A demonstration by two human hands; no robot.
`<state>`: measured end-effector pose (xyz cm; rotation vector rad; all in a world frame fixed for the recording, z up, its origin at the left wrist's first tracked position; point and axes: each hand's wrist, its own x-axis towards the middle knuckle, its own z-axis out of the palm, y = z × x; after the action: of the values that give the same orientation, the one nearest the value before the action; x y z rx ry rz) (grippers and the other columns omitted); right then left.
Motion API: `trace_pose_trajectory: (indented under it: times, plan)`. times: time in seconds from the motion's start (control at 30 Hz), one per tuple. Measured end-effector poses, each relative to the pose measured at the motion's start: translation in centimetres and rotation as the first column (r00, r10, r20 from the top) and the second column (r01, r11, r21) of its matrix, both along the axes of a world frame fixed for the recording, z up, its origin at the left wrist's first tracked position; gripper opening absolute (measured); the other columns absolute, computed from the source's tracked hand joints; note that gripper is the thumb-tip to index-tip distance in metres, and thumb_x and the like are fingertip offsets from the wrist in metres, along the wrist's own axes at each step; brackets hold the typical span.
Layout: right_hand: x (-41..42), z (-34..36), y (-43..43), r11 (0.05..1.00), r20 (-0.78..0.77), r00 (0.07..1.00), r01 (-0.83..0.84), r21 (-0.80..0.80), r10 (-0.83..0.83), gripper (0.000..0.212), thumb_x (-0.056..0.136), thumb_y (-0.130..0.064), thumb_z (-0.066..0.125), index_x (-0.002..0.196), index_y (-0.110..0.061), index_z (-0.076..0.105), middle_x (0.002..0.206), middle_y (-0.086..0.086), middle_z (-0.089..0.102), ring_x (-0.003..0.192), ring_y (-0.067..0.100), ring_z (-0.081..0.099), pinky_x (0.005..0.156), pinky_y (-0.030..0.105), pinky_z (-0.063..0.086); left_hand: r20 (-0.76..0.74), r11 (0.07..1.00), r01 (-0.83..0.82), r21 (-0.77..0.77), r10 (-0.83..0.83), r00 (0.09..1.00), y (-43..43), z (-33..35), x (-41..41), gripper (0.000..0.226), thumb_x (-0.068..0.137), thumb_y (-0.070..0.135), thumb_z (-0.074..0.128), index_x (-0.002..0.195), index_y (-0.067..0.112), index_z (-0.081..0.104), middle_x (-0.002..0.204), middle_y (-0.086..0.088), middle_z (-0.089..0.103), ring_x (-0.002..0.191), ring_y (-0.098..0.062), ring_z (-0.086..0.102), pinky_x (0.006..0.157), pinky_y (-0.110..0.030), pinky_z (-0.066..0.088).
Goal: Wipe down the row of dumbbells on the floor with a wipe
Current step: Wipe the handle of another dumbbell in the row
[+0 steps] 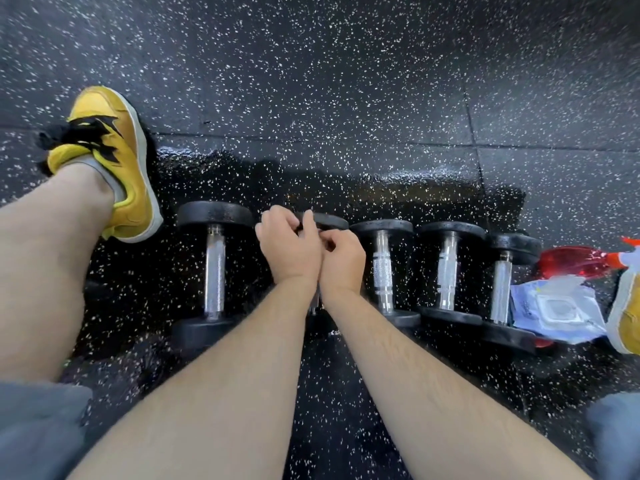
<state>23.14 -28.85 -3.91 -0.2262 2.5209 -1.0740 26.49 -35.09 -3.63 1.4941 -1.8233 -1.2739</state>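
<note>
Fingers [281, 219] of left hand [289, 245] curl over far head of second dumbbell [330, 222]; right hand [343, 259] curled alongside, hold unclear; bar runs back under wrists.

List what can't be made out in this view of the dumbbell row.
1. Head view: most of the second dumbbell, covered by the left hand and right hand.
2. Whether the curled fingers hold a wipe: the hands hide it.
3. The spray bottle: its nozzle is cut off by the right edge.
4. The wipes pack: print too blurred to read.
</note>
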Motion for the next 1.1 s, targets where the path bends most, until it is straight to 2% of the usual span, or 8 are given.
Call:
trace_pose_trajectory:
  times: [0.1,0.23,0.3,0.43,0.67,0.87,0.97,1.1]
  plan:
    - [0.2,0.3,1.6,0.998,0.088,0.995,-0.031,-0.051,0.036,0.015,0.092,-0.021,0.064,0.096,-0.024,0.078,0.088,-0.01,0.07,0.085,0.009,0.065,0.079,0.031,0.055,-0.016,0.98,0.056,0.189,-0.054,0.998,2.5,0.0,0.5,0.023,0.092,0.029,0.066,0.075,0.017,0.055,0.084,0.003,0.059,0.079,-0.013,0.056,0.077,-0.036,0.048]
    - [0.5,0.9,3.3,0.986,0.196,0.975,-0.073,-0.149,0.102,0.026,0.1,-0.023,0.056,0.116,-0.032,0.074,0.103,-0.017,0.072,0.096,-0.005,0.063,0.083,0.016,0.05,0.097,0.982,0.023,0.185,-0.041,0.994,2.4,-0.9,-0.2,0.011,0.092,0.027,0.066,0.084,0.019,0.065,0.097,0.003,0.061,0.095,-0.022,0.06,0.089,-0.044,0.051]
    - [0.4,0.8,3.3,0.985,0.194,0.978,-0.05,-0.163,0.081,0.028,0.101,-0.021,0.053,0.119,-0.031,0.072,0.106,-0.017,0.072,0.098,-0.006,0.064,0.086,0.018,0.052,0.118,0.985,-0.003,0.175,-0.018,0.993,2.4,-0.7,-0.5,0.012,0.09,0.029,0.068,0.087,0.018,0.067,0.098,0.002,0.059,0.095,-0.022,0.06,0.089,-0.044,0.051]
    - [0.0,0.2,3.1,0.988,0.171,0.982,-0.059,-0.145,0.084,0.03,0.1,-0.018,0.051,0.114,-0.031,0.074,0.106,-0.017,0.074,0.1,-0.001,0.066,0.093,0.034,0.056,0.121,0.983,-0.025,0.181,0.003,0.993,2.6,-0.7,-0.5,0.014,0.091,0.03,0.069,0.091,0.016,0.065,0.099,0.003,0.058,0.095,-0.021,0.061,0.088,-0.042,0.052]
    - [-0.2,-0.1,3.3,0.966,0.314,0.949,0.103,-0.237,-0.024,0.028,0.095,-0.021,0.065,0.089,-0.046,0.076,0.102,-0.016,0.076,0.1,0.003,0.07,0.096,0.039,0.056,0.069,0.982,-0.08,0.172,0.069,0.995,3.8,-0.8,-0.3,0.019,0.096,0.029,0.061,0.104,0.015,0.072,0.105,0.005,0.062,0.1,-0.016,0.06,0.091,-0.038,0.051]
    - [-0.5,-0.2,3.4,0.973,0.134,0.984,-0.089,-0.213,0.119,0.024,0.096,-0.015,0.063,0.106,-0.031,0.078,0.108,-0.017,0.073,0.107,0.002,0.064,0.099,0.037,0.052,0.159,0.98,-0.035,0.197,0.003,0.987,3.6,-1.3,-0.4,0.034,0.101,0.039,0.052,0.095,0.012,0.072,0.098,0.003,0.063,0.086,-0.011,0.055,0.077,-0.031,0.048]
    - [-0.7,-0.3,3.5,0.966,0.04,0.974,-0.214,-0.143,0.222,0.026,0.096,-0.013,0.061,0.116,-0.023,0.076,0.117,-0.013,0.071,0.113,0.0,0.061,0.103,0.031,0.048,0.136,0.968,-0.047,0.245,0.013,0.991,3.2,-1.9,-0.3,0.036,0.102,0.039,0.05,0.087,0.016,0.073,0.088,0.004,0.067,0.083,-0.016,0.062,0.073,-0.037,0.052]
    - [-0.1,-0.5,3.9,0.949,-0.018,0.958,-0.286,-0.131,0.286,0.03,0.097,-0.011,0.061,0.123,-0.022,0.073,0.129,-0.012,0.067,0.122,-0.004,0.055,0.107,0.016,0.04,0.156,0.909,-0.09,0.406,0.028,0.987,2.3,-2.0,-0.7,0.037,0.104,0.036,0.048,0.083,0.015,0.071,0.082,0.001,0.069,0.08,-0.02,0.065,0.065,-0.031,0.047]
